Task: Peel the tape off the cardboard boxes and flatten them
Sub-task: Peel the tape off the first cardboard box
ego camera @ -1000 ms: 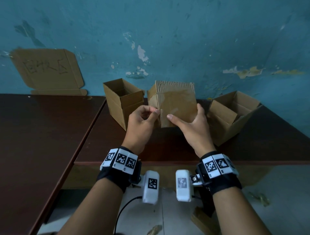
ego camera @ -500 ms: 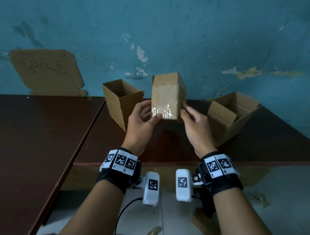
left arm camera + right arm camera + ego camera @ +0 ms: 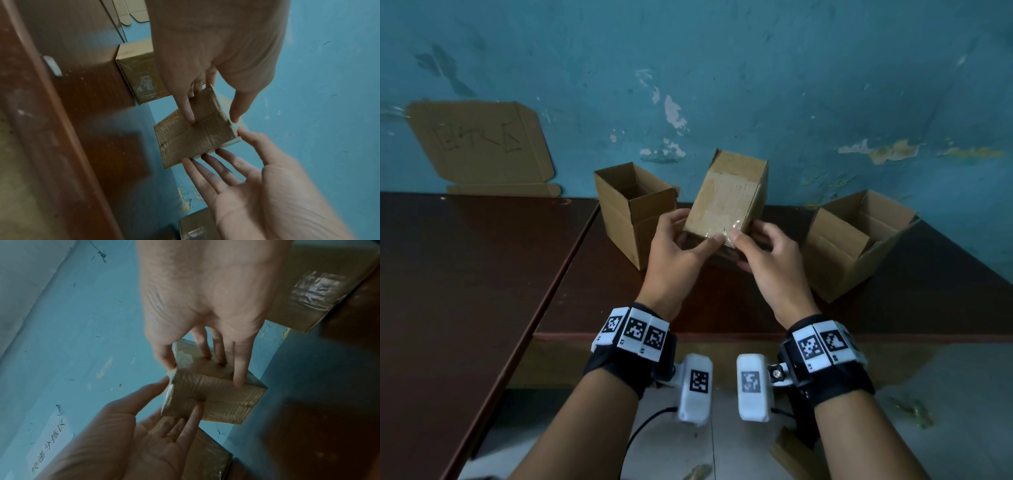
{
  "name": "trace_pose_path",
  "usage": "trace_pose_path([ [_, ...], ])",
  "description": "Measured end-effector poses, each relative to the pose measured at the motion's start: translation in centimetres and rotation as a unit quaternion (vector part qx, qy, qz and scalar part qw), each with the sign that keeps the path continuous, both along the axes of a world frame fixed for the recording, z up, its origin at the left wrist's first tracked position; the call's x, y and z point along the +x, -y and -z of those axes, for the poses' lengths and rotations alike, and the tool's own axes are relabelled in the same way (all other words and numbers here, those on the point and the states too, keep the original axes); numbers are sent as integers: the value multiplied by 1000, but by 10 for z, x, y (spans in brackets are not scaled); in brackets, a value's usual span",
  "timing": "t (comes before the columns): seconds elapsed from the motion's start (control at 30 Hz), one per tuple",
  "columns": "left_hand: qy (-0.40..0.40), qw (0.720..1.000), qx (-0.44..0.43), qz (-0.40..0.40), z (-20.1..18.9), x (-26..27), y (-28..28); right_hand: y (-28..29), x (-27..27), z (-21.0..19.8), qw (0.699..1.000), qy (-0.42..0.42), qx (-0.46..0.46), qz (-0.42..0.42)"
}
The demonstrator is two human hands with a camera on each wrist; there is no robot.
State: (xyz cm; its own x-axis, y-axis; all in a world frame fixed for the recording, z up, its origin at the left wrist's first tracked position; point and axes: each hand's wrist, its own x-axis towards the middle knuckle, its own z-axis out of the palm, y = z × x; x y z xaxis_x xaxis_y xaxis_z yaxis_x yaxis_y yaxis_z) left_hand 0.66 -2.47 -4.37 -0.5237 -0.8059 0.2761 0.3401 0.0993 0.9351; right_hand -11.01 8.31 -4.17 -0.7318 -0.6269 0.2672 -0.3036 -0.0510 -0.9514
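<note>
Head view shows you holding a small taped box (image 3: 727,200) up above the brown table (image 3: 482,274), tilted, with its taped face toward you. Your left hand (image 3: 674,263) grips the near left corner, thumb on the front edge and fingers beneath. Your right hand (image 3: 774,263) is closed on the right side, and its thumb and forefinger meet at a lifted corner of the clear tape (image 3: 729,229) on the lower edge; whether they have truly pinched it free is hard to tell. Seen from the left wrist, the tape (image 3: 197,133) lies wrinkled over the centre seam, so the peel has, at most, only begun.

As for progress, two more boxes wait. An open box (image 3: 633,212) stands just left of your hands and another open box (image 3: 859,240) sits to the right; both are upright and unflattened, and the right wrist view shows tape (image 3: 316,290) on the side of one of them. A flat cardboard sheet (image 3: 479,144) leans against the wall, perhaps one already done. I judge nearly everything remains.
</note>
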Motion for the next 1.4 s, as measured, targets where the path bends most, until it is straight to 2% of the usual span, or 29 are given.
trace_pose_path([
  [0.27, 10, 1000, 5, -3, 1, 0, 1, 1, 1, 1, 1000, 20, 8, -2],
  [0.5, -33, 997, 51, 47, -8, 1, -2, 6, 3, -2, 993, 112, -35, 3],
  [0.67, -27, 998, 26, 60, -10, 4, -3, 7, 6, -3, 996, 76, -44, 25],
  [0.8, -20, 999, 1, 37, -6, 3, 0, 3, 9, -12, 990, 118, -71, 4],
  [0.9, -11, 1000, -28, 5, -2, 1, 2, -1, 5, -17, 995, 62, -64, 54],
  [0.97, -22, 1000, -9, -3, -1, 0, 4, -2, 2, -17, 992, 18, -54, 109],
  [1.1, -14, 999, 3, -33, -4, 2, 8, -3, -2, -10, 984, -3, -24, 176],
  [1.2, -7, 999, -39, -36, -1, 2, 12, -4, -2, -8, 982, -23, 9, 185],
  [1.33, 16, 994, -95, -52, 4, 0, 15, -7, 2, -11, 988, -23, 11, 151],
  [1.4, 18, 992, -110, -55, 5, -1, 16, -7, 6, -13, 985, -60, 37, 157],
])
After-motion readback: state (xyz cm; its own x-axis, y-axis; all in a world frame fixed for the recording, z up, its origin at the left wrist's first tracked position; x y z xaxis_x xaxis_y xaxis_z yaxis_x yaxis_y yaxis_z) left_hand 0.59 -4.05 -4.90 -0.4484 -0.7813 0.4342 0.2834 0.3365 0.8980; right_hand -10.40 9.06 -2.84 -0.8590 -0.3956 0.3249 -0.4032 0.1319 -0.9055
